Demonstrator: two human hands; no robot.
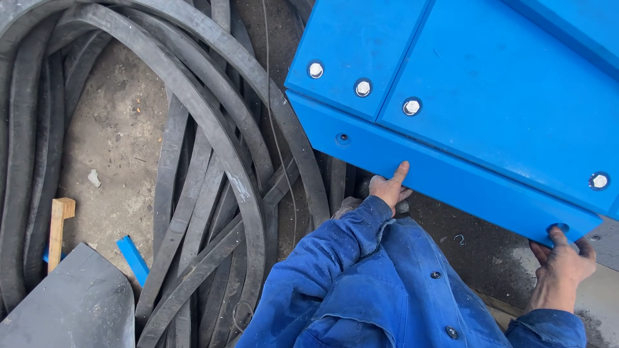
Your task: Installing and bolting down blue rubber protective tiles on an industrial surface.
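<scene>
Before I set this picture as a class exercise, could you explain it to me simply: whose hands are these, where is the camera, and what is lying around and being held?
The one picture comes from a camera worn on a person's head, looking down, so the blue work jacket at the bottom is the wearer's own. No machine is at work; there are only two bare hands. The left hand presses against the front edge of a big blue panel, with one finger pointing up along it. The right hand has its grip on the panel's lower corner, thumb on top. Silver bolts fasten the panel's plates. On the dirty ground to the left lie looped black rubber belts, a small wooden stick, a short blue strip and a grey slab.
</scene>
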